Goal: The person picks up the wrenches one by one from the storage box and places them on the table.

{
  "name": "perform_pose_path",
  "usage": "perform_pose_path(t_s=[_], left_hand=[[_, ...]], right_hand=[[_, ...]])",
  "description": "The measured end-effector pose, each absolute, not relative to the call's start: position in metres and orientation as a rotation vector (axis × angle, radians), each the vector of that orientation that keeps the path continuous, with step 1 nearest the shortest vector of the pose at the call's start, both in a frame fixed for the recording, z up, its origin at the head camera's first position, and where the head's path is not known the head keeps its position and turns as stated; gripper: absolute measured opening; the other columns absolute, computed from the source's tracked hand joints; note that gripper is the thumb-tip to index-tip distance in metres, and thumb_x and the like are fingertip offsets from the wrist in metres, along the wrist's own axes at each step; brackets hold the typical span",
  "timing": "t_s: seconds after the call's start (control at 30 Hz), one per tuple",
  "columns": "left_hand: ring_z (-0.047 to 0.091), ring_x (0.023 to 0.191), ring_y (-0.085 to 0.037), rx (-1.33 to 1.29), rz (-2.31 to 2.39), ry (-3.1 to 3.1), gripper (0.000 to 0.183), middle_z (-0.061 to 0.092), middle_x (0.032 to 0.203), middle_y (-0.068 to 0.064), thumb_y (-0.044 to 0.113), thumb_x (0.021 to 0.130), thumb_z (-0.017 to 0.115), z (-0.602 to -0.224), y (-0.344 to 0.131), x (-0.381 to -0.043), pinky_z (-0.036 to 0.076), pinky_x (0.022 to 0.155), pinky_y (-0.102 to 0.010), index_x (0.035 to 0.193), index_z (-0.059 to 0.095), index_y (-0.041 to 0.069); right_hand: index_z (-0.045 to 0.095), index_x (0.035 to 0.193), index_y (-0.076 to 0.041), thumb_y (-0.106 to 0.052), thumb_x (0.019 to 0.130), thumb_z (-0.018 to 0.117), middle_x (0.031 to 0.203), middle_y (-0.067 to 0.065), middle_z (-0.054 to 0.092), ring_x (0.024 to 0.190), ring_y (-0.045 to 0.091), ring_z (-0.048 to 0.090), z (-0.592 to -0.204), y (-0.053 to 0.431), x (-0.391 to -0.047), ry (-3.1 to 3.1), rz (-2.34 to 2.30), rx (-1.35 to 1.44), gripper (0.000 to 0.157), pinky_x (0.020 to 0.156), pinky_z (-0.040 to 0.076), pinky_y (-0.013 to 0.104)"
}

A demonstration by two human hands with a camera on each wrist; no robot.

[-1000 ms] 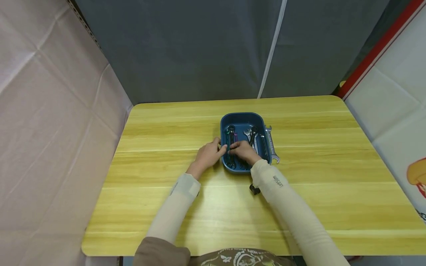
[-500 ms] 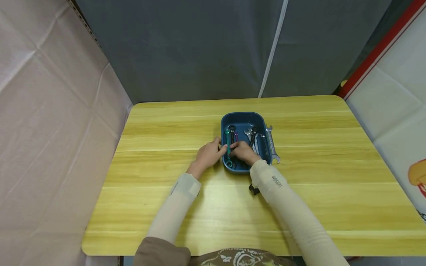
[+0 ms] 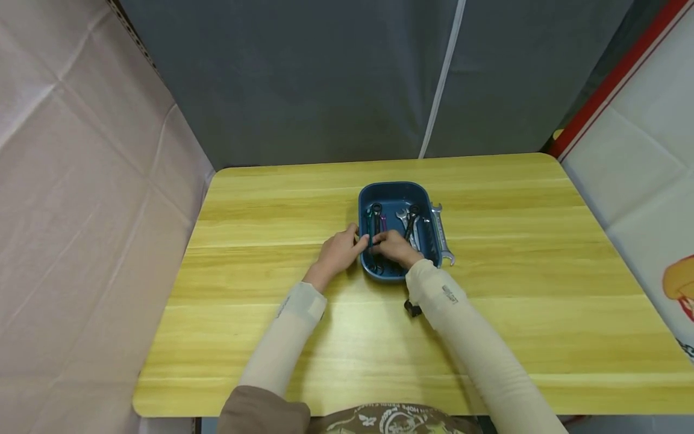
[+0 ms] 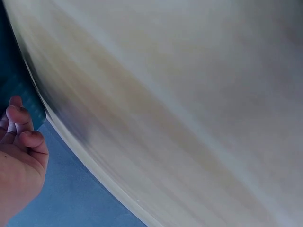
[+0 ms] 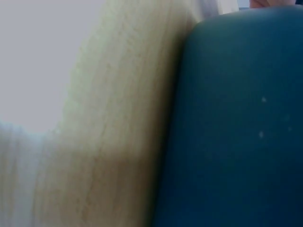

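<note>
A dark blue plastic bin point(image 3: 394, 188) stands on the table with several wrenches inside. My left hand point(image 3: 337, 250) grips its left wall, thumb over the rim and other fingers outside; the left wrist view shows those fingers point(image 4: 21, 124) curled beside the bin. Reaching over the near right part of the bin, my right hand point(image 3: 397, 248) pinches a green wrench point(image 3: 370, 224) along the left wall, though its fingertips are partly hidden. Close beside it lie a black ratchet wrench point(image 3: 377, 218) and a thin purple tool point(image 3: 383, 222). The right wrist view shows mostly the bin's outer wall point(image 5: 236, 118).
Right of centre in the bin lie a black ratchet wrench point(image 3: 413, 218) and silver wrenches point(image 3: 402, 216). A large silver open-end wrench point(image 3: 442, 235) lies outside, against the bin's right wall. The wooden table point(image 3: 260, 241) meets a grey curtain point(image 3: 325, 90) at the back.
The green wrench rolls flat at half a second ago, its ring end showing, then back toward its edge now. Both hands stay almost where they were.
</note>
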State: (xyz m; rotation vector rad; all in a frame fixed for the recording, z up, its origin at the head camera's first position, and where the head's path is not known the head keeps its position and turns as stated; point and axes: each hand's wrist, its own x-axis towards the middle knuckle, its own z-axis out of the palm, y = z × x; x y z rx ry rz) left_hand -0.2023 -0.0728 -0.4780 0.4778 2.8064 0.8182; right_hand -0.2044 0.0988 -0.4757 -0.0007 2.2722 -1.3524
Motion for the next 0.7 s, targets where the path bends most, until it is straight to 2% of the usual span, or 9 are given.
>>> perform_pose_path(t_s=[0.1,0.3,0.4,0.5,0.6,0.7], left_hand=[[0.057,0.064,-0.018,0.471,0.819,2.808,0.041,0.063,0.083,-0.003,0.051,0.099,0.037,-0.4783,-0.0739,-0.2026,0.044,0.055,-0.03,0.108,0.05,0.014],[0.058,0.067,-0.018,0.454,0.82,2.805,0.042,0.065,0.088,-0.004,0.051,0.099,0.036,-0.4783,-0.0755,-0.2024,0.045,0.057,-0.03,0.11,0.05,0.013],[0.058,0.068,-0.018,0.448,0.815,2.809,0.043,0.066,0.091,-0.005,0.052,0.099,0.036,-0.4785,-0.0758,-0.2022,0.046,0.059,-0.03,0.111,0.05,0.012],[0.059,0.069,-0.018,0.447,0.815,2.815,0.044,0.067,0.093,-0.006,0.051,0.099,0.037,-0.478,-0.0756,-0.2019,0.047,0.059,-0.031,0.112,0.05,0.012],[0.058,0.067,-0.019,0.456,0.804,2.818,0.045,0.066,0.09,-0.007,0.051,0.099,0.035,-0.4774,-0.0747,-0.2021,0.046,0.058,-0.031,0.113,0.048,0.01],[0.056,0.065,-0.02,0.468,0.789,2.824,0.046,0.063,0.084,-0.007,0.05,0.1,0.034,-0.477,-0.0736,-0.2026,0.044,0.055,-0.03,0.114,0.047,0.009]], right_hand=[[0.063,0.102,0.0,-0.008,0.089,0.062,0.096,0.007,0.057,0.083,0.017,0.048,-0.4746,0.098,-0.2043,2.277,-1.339,-0.016,0.015,0.07,0.04,0.025],[0.062,0.106,0.0,-0.008,0.088,0.063,0.108,0.01,0.057,0.09,0.02,0.048,-0.4728,0.097,-0.2054,2.226,-1.351,0.061,0.02,0.074,0.04,0.027],[0.062,0.106,0.0,-0.008,0.087,0.063,0.106,0.008,0.057,0.089,0.019,0.049,-0.4738,0.0968,-0.2062,2.204,-1.362,0.095,0.02,0.072,0.041,0.026],[0.064,0.097,-0.001,-0.009,0.086,0.062,0.09,0.004,0.057,0.079,0.016,0.049,-0.4732,0.0969,-0.2054,2.186,-1.373,0.122,0.013,0.066,0.04,0.025],[0.063,0.085,-0.005,-0.01,0.086,0.062,0.07,-0.001,0.048,0.064,0.014,0.044,-0.4705,0.0978,-0.2038,2.191,-1.376,0.131,0.006,0.059,0.037,0.026],[0.059,0.078,-0.008,-0.012,0.088,0.061,0.06,-0.004,0.04,0.056,0.012,0.038,-0.4685,0.0996,-0.2029,2.193,-1.377,0.122,0.011,0.054,0.034,0.027]])
